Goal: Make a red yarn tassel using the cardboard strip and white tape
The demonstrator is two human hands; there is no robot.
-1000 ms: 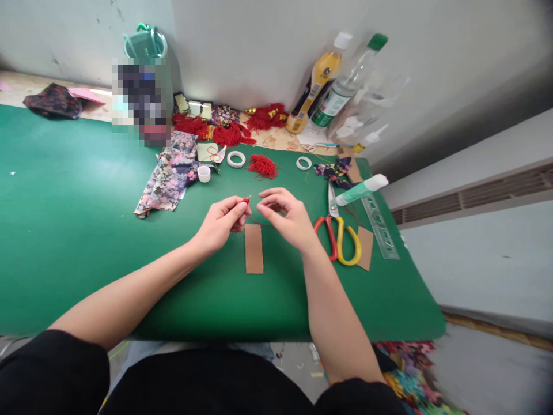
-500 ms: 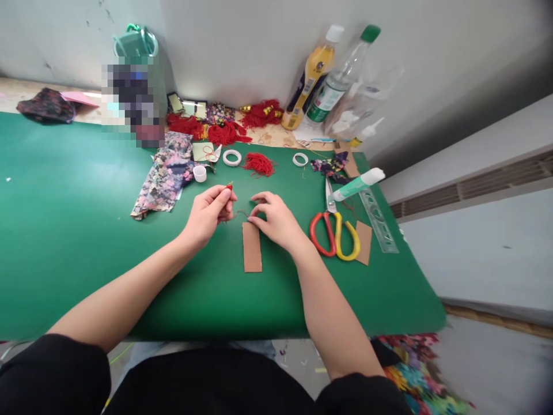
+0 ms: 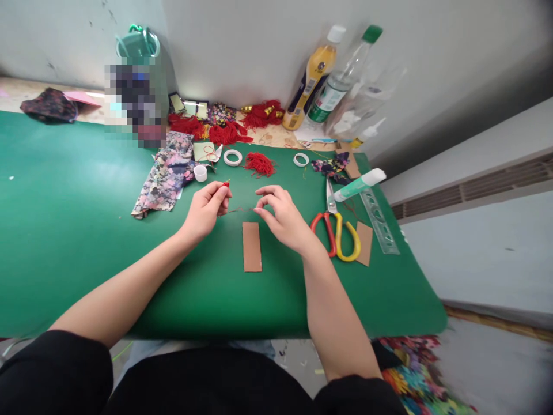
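My left hand [image 3: 206,208] is closed in a pinch on a small red piece [image 3: 226,184], held a little above the green mat [image 3: 78,242]. A thin thread [image 3: 242,210] runs from it to my right hand [image 3: 280,218], whose thumb and forefinger pinch the thread's other end while the remaining fingers curl loosely. A brown cardboard strip [image 3: 252,246] lies flat on the mat just below and between both hands, touched by neither.
Red-and-yellow scissors [image 3: 337,230], a glue tube [image 3: 358,184], a clear ruler [image 3: 380,222] and a cardboard scrap [image 3: 365,244] lie right of my right hand. Floral cloth [image 3: 166,176], tape rings [image 3: 233,157], red tassels [image 3: 259,164] and bottles [image 3: 313,78] sit behind.
My right hand has lifted off the top of the cardboard strip and moved slightly right. My left hand stays pinched on the red piece, and the thread is now pulled straighter between them.
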